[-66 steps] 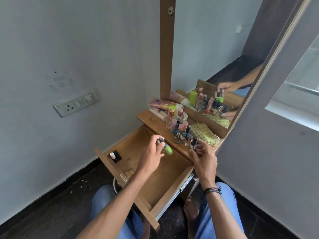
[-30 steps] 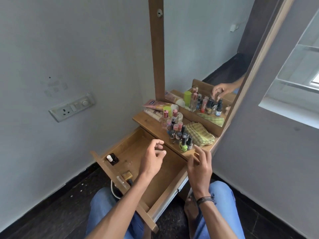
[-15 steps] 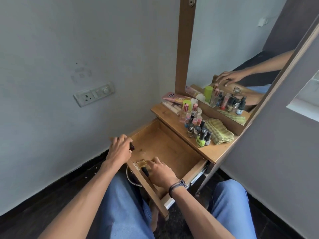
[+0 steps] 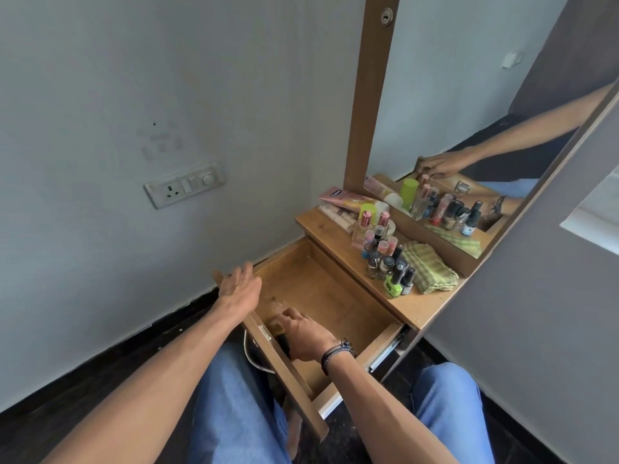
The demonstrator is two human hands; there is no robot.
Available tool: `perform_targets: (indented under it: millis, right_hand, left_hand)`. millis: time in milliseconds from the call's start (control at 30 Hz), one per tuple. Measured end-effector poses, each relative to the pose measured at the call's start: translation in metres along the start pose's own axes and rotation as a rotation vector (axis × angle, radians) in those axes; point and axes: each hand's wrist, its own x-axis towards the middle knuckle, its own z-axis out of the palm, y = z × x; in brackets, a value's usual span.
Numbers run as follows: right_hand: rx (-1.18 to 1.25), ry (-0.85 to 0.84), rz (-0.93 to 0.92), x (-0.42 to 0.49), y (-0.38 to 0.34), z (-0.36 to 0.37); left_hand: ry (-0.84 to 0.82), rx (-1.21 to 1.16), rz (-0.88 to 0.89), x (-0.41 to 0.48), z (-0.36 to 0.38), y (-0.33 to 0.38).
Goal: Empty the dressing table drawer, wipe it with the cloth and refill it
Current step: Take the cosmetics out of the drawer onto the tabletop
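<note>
So, right hand (image 4: 303, 333) down in the near left corner of the drawer (image 4: 338, 296), fingers curled over something small and gold-ish, though can't tell if actually clamped on it. Left hand (image 4: 241, 286) resting on the drawer's far left corner, fingers loosely together, maybe hiding a small dark item, hard to say. Looks like the tail end of the emptying step: drawer floor otherwise bare. Next up, probably lifting that last bit onto the tabletop (image 4: 418, 306) beside the nail polish bottles (image 4: 388, 262), then grabbing the green checked cloth (image 4: 428, 267) lying just beside them. Blurry under the right palm, so no clear read.
</note>
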Motion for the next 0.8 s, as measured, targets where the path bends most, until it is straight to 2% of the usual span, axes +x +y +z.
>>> perform_targets:
  millis: [167,300,533,667,800]
  right_hand:
    - [-0.009,0.068,0.016,-0.015,0.01,0.003]
    - [-0.044,0.058,-0.011,-0.021,0.016,0.006]
    - [-0.034,0.124,-0.007,-0.028,0.015,0.007]
    - [0.005,0.222,0.058,-0.031,0.014,0.009]
    - [0.111,0.431,0.14,-0.029,0.013,0.002]
  left_hand:
    - [0.057,-0.007,0.03,0.002,0.0,-0.001]
    - [0.075,-0.044,0.095,0.004,0.001,-0.002]
    - [-0.032,-0.146,0.145,0.01,0.014,-0.003]
    - [-0.043,-0.125,0.168,0.014,0.016,-0.003]
    - [-0.03,-0.109,0.172,0.015,0.014,-0.002]
